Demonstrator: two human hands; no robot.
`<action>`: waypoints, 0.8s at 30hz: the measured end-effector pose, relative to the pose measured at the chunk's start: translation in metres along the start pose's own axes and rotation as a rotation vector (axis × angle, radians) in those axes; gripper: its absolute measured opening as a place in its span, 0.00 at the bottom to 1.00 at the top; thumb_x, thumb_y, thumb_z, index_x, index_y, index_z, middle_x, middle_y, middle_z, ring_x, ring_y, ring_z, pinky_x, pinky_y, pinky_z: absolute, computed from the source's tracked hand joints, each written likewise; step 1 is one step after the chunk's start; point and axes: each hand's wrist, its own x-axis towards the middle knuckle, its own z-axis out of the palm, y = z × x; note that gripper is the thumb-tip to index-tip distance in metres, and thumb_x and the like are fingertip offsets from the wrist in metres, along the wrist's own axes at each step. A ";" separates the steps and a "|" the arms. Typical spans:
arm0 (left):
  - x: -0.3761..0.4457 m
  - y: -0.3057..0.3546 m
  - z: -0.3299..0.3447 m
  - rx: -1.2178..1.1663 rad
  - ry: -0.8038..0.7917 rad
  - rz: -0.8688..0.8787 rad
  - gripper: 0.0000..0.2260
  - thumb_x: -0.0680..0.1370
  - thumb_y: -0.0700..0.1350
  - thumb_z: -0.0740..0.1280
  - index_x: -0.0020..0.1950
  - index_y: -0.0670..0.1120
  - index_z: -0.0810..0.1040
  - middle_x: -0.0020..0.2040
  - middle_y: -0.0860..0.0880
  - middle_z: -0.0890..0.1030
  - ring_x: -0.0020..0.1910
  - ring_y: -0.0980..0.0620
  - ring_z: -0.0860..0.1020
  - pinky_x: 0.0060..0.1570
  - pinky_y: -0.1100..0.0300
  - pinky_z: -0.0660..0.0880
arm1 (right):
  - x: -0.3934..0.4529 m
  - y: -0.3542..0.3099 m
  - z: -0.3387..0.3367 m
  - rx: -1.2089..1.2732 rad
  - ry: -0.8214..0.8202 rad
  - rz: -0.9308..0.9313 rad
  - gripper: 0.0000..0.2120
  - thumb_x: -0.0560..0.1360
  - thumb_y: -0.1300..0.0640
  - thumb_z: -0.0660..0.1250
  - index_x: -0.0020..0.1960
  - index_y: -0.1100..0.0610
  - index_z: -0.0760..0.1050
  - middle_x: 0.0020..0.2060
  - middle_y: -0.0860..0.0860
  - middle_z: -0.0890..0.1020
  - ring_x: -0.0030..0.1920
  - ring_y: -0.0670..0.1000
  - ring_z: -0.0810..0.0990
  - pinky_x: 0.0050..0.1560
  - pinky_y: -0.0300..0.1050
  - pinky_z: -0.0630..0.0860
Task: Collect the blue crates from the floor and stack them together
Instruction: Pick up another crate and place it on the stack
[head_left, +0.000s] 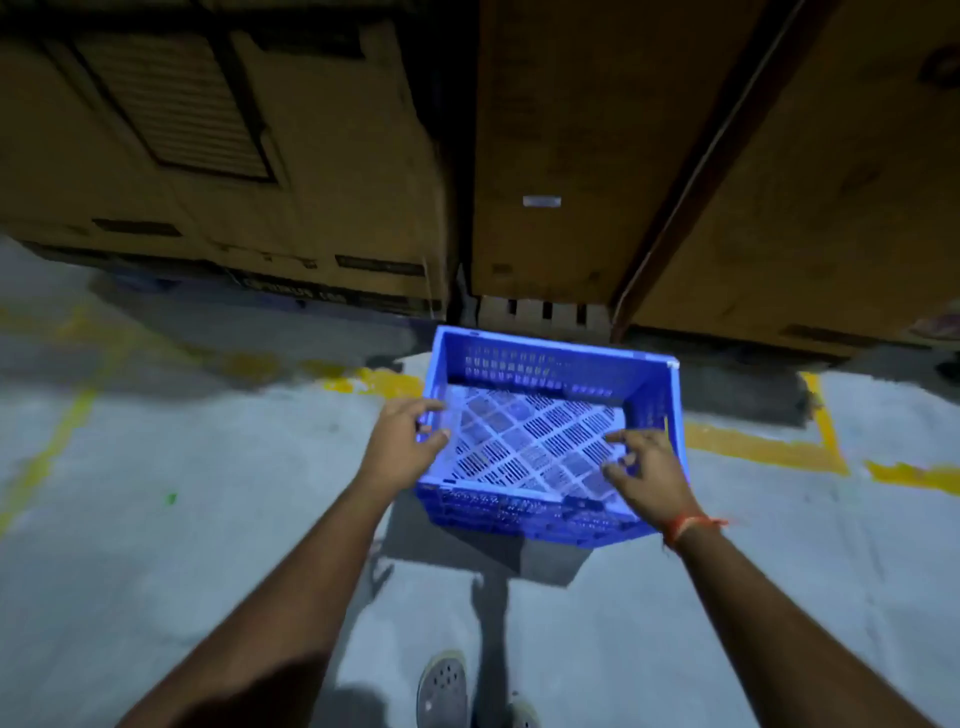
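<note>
One blue crate (550, 364) with slotted walls and a lattice bottom sits in front of me on the grey floor, empty, casting a dark shadow toward me. My left hand (402, 441) is at the crate's left rim with fingers and thumb apart; whether they touch the rim I cannot tell. My right hand (649, 475) hovers over the near right corner, fingers spread and curled, gripping nothing. No other blue crate is in view.
Tall cardboard boxes (571, 156) stand like a wall just behind the crate. Yellow painted lines (763, 447) cross the concrete floor (182, 519) left and right. My grey perforated shoes (441, 691) show at the bottom edge.
</note>
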 end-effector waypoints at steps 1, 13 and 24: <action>-0.020 0.011 -0.013 -0.046 -0.003 -0.004 0.16 0.72 0.44 0.72 0.60 0.47 0.81 0.60 0.44 0.75 0.40 0.56 0.81 0.54 0.58 0.79 | -0.013 -0.019 -0.004 0.026 -0.024 -0.014 0.16 0.71 0.59 0.73 0.58 0.50 0.78 0.53 0.55 0.73 0.41 0.42 0.77 0.56 0.44 0.76; -0.131 -0.004 -0.116 -0.405 0.349 -0.230 0.11 0.77 0.47 0.71 0.58 0.57 0.80 0.59 0.58 0.76 0.48 0.60 0.81 0.47 0.71 0.74 | 0.007 -0.172 0.035 0.146 -0.354 -0.343 0.16 0.74 0.63 0.70 0.50 0.42 0.78 0.55 0.46 0.78 0.49 0.39 0.80 0.46 0.27 0.73; -0.182 -0.017 -0.115 -0.487 0.717 -0.539 0.08 0.75 0.47 0.72 0.51 0.60 0.81 0.52 0.57 0.83 0.41 0.64 0.81 0.46 0.69 0.73 | 0.094 -0.258 0.057 0.123 -0.688 -0.661 0.16 0.74 0.65 0.70 0.47 0.42 0.80 0.53 0.47 0.82 0.48 0.46 0.81 0.50 0.42 0.76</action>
